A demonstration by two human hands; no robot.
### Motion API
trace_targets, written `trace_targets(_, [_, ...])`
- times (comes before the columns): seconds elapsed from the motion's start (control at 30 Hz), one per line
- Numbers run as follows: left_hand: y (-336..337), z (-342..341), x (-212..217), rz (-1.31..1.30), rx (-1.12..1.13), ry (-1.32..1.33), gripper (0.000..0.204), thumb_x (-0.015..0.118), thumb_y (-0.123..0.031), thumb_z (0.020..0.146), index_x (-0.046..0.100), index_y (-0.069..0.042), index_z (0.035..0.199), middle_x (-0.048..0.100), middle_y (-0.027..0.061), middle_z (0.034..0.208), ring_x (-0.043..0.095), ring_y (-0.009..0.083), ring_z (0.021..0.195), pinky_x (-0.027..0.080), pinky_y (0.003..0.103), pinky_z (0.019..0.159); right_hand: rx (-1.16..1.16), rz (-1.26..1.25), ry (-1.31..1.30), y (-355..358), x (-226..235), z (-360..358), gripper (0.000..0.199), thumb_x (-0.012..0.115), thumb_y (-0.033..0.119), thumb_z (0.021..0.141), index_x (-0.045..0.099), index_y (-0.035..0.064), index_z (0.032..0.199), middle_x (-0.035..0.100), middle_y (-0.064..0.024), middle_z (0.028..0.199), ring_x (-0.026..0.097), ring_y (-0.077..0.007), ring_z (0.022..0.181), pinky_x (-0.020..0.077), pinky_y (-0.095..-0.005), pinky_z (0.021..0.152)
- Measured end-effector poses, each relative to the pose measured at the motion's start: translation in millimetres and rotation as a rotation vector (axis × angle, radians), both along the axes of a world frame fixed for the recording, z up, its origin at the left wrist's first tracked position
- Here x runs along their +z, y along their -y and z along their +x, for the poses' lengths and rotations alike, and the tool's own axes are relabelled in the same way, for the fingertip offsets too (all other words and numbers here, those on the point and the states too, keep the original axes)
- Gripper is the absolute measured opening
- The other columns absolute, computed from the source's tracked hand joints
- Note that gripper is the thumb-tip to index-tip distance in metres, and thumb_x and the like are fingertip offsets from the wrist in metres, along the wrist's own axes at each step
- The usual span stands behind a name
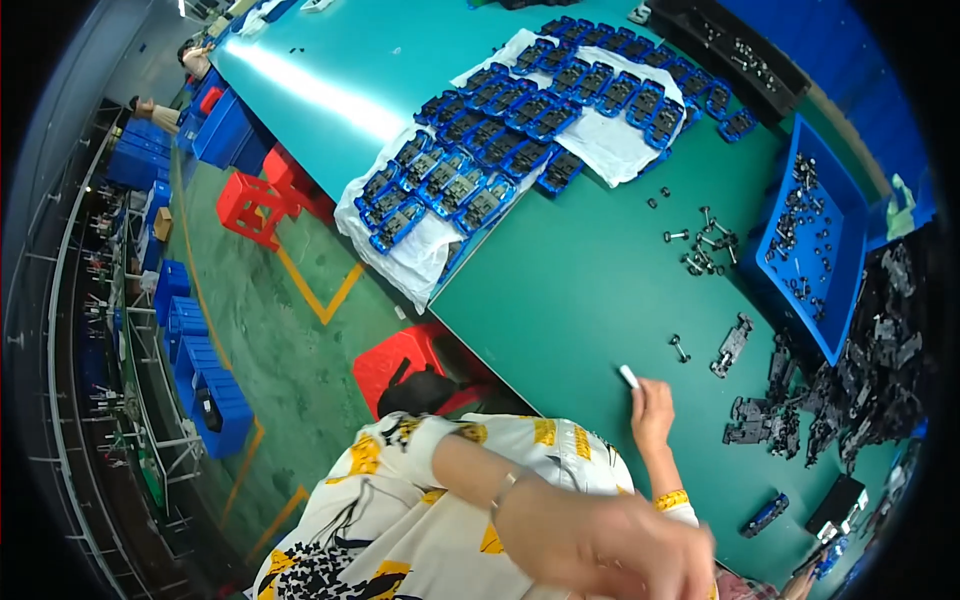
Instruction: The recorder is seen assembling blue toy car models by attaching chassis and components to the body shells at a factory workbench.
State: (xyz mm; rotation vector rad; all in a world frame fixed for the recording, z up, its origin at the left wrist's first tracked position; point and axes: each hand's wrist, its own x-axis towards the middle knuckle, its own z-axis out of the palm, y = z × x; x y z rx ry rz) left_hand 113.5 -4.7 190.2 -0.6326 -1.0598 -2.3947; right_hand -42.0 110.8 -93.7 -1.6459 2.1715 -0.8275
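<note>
Pinching a small white piece [628, 376] at its fingertips, the right hand [650, 405] rests on the green table [560, 300]; a thin grip risks dropping it. Left hand [640, 550] is blurred, so I can't tell its fingers.

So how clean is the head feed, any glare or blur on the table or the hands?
Head view: a bright glare streak lies across the far green table; the near hand at the lower edge is motion-blurred; the hand holding a small white piece is sharp; table edges bow, corners black.
</note>
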Motion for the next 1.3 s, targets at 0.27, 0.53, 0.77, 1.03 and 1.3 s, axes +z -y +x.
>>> trace_targets(0.27, [178,221,-207,-0.799,1.534,1.410,0.029,0.062,-0.008,0.072,0.054,-0.003,0.099,0.056,0.0083,0.100,0.053,0.0185,0.091,0.042,0.029,0.079,0.200,0.148,-0.159,14,20,5,0.026,0.063,0.007,0.069,0.052,0.0047,0.092,0.052,-0.0132,0.085,0.049,-0.0303,0.080,0.0378,-0.0381,0.069])
trace_targets(0.53, [266,314,-292,-0.299,1.763,1.747,0.053,0.068,-0.021,0.071,0.044,0.002,0.112,0.050,0.0171,0.106,0.051,0.0250,0.090,0.042,0.033,0.077,0.511,-0.067,0.021,251,64,141,0.039,0.068,0.012,0.068,0.051,0.0063,0.103,0.055,-0.0116,0.102,0.051,-0.0297,0.096,0.0400,-0.0383,0.082])
trace_targets(0.77, [294,316,-302,0.235,1.473,1.642,0.027,0.060,-0.019,0.081,0.054,-0.001,0.100,0.058,0.0024,0.079,0.051,0.0068,0.054,0.041,0.020,0.044,0.839,-0.208,-0.237,389,19,264,0.036,0.050,0.012,0.076,0.049,0.0073,0.112,0.051,-0.0080,0.115,0.044,-0.0222,0.110,0.0341,-0.0358,0.089])
trace_targets(1.03, [299,321,-300,0.285,1.371,1.651,0.035,0.060,-0.017,0.080,0.051,0.004,0.106,0.059,0.0085,0.083,0.056,0.0114,0.055,0.044,0.022,0.037,0.963,-0.172,-0.304,415,10,284,0.030,0.045,0.012,0.078,0.052,0.0059,0.106,0.052,-0.0070,0.103,0.047,-0.0201,0.101,0.0323,-0.0353,0.090])
trace_targets(1.3, [291,321,-290,0.406,1.368,1.549,0.032,0.059,-0.013,0.079,0.053,0.006,0.104,0.060,0.0081,0.077,0.056,0.0105,0.053,0.044,0.021,0.036,0.971,-0.298,-0.300,411,4,281,0.015,0.045,0.014,0.077,0.055,0.0067,0.086,0.053,-0.0077,0.098,0.048,-0.0203,0.094,0.0347,-0.0333,0.084])
